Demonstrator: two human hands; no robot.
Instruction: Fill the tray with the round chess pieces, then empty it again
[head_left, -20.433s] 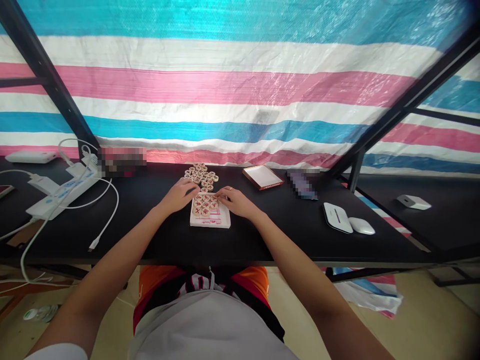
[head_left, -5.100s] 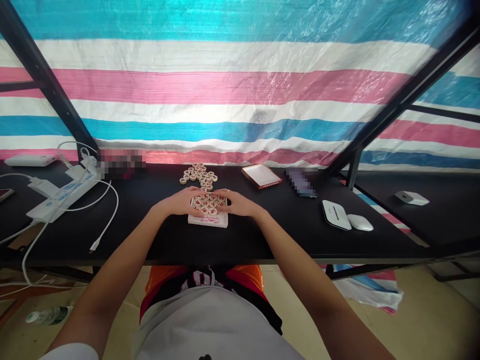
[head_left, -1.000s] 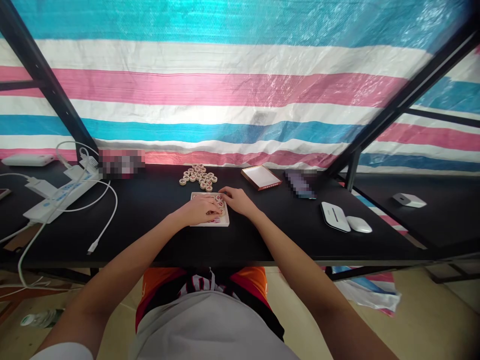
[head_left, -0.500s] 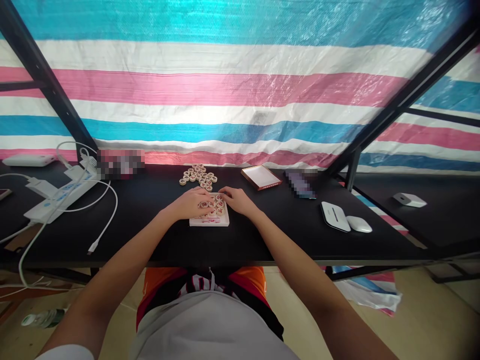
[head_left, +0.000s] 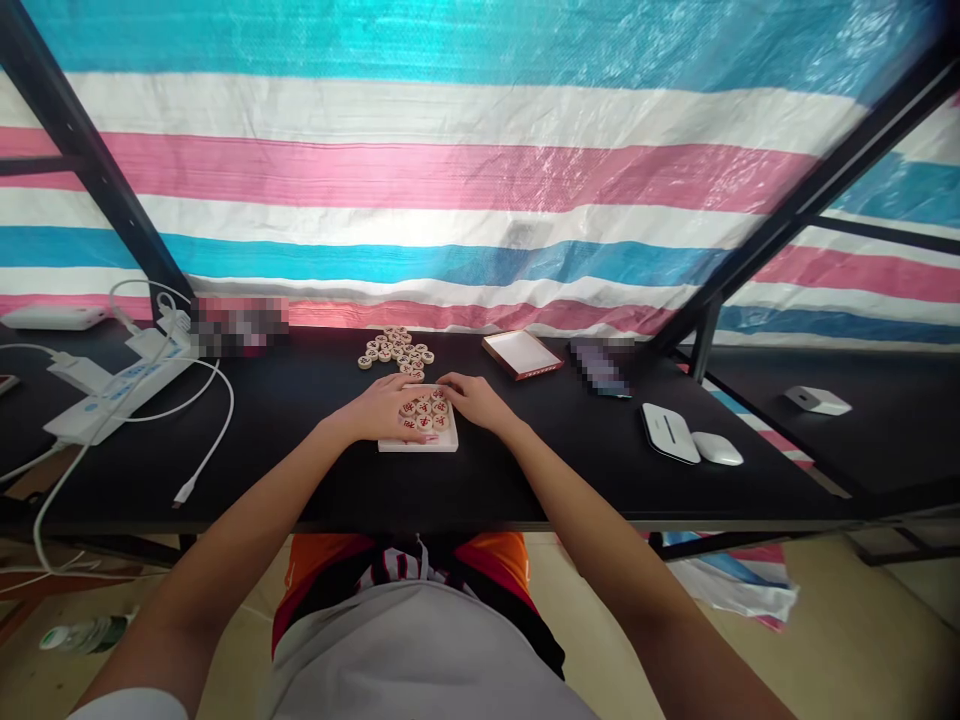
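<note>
Since approx half a sec ago, left hand (head_left: 382,410) has slid slightly left off the round wooden chess discs w/ red characters (head_left: 424,413), so more of them show in the shallow white rectangular box (head_left: 418,443). Left hand lies at the box's left edge, fingers curled onto the near-left discs; grip looks loose, can't tell if it pinches a disc. Right hand (head_left: 474,401) rests at the box's far-right corner, fingers flat, touching rim and discs, grasping nothing visible. Box sits mid black worktop (head_left: 315,470), near its front edge. Just behind it lies a loose pile of same wooden discs (head_left: 397,350). Right of the pile: a red-edged box lid (head_left: 523,354). Far left: white power strip w/ cables (head_left: 112,385). Right side: flat white device (head_left: 666,432) beside a white mouse (head_left: 718,449).
</note>
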